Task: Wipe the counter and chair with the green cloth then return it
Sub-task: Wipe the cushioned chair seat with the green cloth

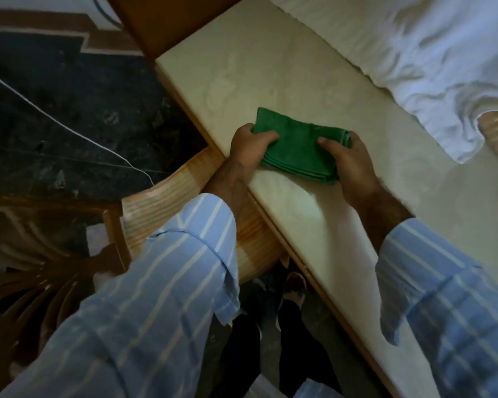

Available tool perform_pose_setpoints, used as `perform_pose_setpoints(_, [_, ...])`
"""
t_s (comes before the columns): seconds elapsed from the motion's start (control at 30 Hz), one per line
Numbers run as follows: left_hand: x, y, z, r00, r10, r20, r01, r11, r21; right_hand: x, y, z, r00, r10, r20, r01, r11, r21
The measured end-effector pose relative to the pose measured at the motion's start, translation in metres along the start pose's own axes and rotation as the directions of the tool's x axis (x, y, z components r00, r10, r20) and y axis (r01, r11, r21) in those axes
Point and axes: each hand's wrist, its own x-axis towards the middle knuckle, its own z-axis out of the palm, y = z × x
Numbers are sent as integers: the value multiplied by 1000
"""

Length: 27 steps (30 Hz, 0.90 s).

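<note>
A folded green cloth (pixel 296 147) lies on the cream counter top (pixel 242 70) near its front edge. My left hand (pixel 249 145) grips the cloth's left end, thumb on top. My right hand (pixel 350 160) holds its right end, fingers curled round the fold. Both sleeves are blue with pale stripes. A light wooden chair back (pixel 167 205) stands just left of the counter edge, under my left forearm.
Crumpled white fabric (pixel 414 53) covers the counter's far right side. A dark patterned floor (pixel 69 116) with a thin white cord (pixel 69 127) lies to the left. Carved dark wooden furniture (pixel 26 268) sits at lower left. My shoes (pixel 292 288) stand below the counter edge.
</note>
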Motion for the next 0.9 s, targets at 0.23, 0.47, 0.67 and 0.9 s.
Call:
perform_pose_setpoints(0.23, [-29, -73, -110, 993, -120, -19, 81, 772, -630, -25, 25, 94, 993, -70, 98, 75, 996, -50])
perform_pose_setpoints(0.47, [-66, -184, -219, 961, -223, -165, 85, 802, -591, -54, 102, 191, 930, 91, 356, -50, 991, -123])
perform_pose_setpoints(0.67, [-81, -305, -255, 898, -412, -153, 288, 815, -504, -58, 208, 224, 858, 376, 350, -262, 907, -330])
perform_pose_setpoints(0.9, [-46, -366, -263, 874, -403, -273, 261, 861, -436, -17, 286, 262, 886, 284, 365, -101, 889, -446])
